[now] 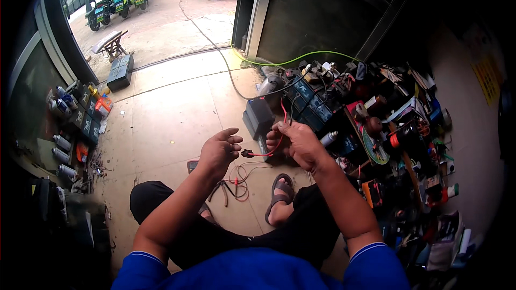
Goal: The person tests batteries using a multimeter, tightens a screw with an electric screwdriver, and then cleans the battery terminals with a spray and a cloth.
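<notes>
My right hand (301, 144) is closed, pinching a red wire (282, 108) between thumb and fingers, with a dark wire beside it. The red wire loops below that hand to a small black connector (247, 153), which hangs to the left. My left hand (217, 150) is near the connector, its fingers curved and apart, and appears to hold nothing. A dark grey box (259, 116) stands on the floor beyond my hands. Below them lie thin red and black test leads (236, 181), a pair of pliers (219, 192) and part of a meter (192, 165).
Tools, batteries (309, 99) and loose parts crowd the right side. Along the left wall stand spray cans (62, 142) and more batteries (86, 121). A dark block (120, 72) sits by the doorway. A long cable (215, 48) crosses the threshold; scooters (121, 5) are parked outside.
</notes>
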`<state>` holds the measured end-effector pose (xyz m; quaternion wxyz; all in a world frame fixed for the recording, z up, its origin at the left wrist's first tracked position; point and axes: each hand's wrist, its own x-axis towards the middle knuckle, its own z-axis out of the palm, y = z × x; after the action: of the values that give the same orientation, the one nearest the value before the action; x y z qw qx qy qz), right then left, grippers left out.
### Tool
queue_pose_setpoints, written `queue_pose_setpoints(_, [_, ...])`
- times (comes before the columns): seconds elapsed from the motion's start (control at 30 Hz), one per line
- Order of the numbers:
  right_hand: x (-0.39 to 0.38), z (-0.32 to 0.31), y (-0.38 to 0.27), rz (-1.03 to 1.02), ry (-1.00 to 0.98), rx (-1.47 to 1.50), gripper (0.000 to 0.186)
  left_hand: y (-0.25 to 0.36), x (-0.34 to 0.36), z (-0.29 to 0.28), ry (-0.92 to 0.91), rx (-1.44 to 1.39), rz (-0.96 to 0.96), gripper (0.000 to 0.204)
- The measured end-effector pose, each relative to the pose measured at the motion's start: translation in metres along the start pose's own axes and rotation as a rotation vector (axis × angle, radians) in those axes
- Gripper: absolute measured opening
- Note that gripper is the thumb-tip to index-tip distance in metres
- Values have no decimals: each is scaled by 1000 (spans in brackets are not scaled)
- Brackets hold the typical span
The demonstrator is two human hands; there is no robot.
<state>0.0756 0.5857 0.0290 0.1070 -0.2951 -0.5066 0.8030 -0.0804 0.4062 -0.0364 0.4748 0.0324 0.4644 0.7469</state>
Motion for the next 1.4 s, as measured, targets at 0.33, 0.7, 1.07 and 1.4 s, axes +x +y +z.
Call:
queue_pose_setpoints(0.33, [-2,20,8,-81,-217,283,17,-14,-9,17,-356,-68,-422,42])
queue_pose_setpoints(0.7, [-10,34,47,-924,-44,-1006,24,-25,21,-4,-18,807,-49,21])
queue_pose_setpoints(1.07, [0,30,42,-381,75,-1129,29,-29,-11,26,2,1800,1259,22])
queue_pose_setpoints(1.4, [-11,21,22,-255,-248,-1340,17,-48,-8,16,36,1835,1085,64])
